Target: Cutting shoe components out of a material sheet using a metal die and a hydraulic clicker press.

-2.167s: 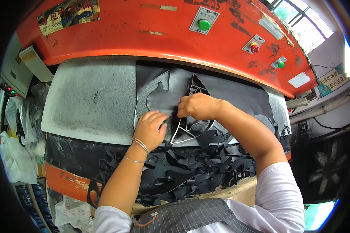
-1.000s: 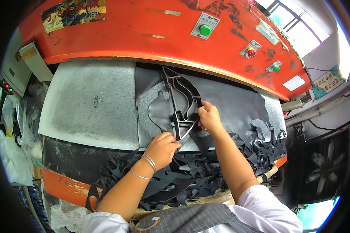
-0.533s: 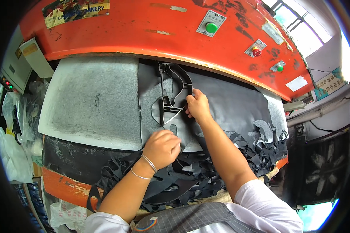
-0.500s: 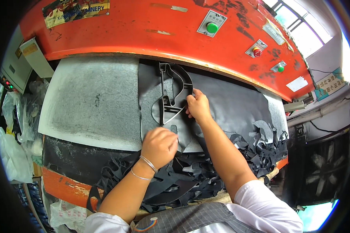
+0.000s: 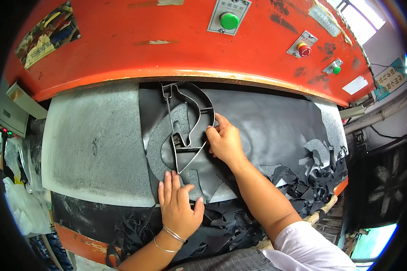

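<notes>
A steel cutting die (image 5: pixel 188 149) with a curved, bottle-like outline and crossbars lies on a black leather sheet (image 5: pixel 271 115). My right hand (image 5: pixel 228 141) grips the die's right wall, its thumb and fingers bent at the rim; some fingertips are hidden. Just below the die's pointed near end, my left hand (image 5: pixel 182 211) rests with fingers stretched out on the leather's near left part, fingertips close to the point. Cut-out openings in the sheet, left of and under the die, show the grey cutting board (image 5: pixel 95 144).
A red press beam (image 5: pixel 135 58) spans the far side, carrying a green push button (image 5: pixel 229 21), a red stop button (image 5: pixel 304 49) and a smaller green button (image 5: pixel 336 70). Leather scraps (image 5: pixel 233 221) heap along the near edge. Plastic bags (image 5: pixel 27 210) hang at left.
My left hand has gone from curled fingers to stretched-out fingers laid on the leather near the die's point. My right hand keeps its grip on the die. The view has shifted.
</notes>
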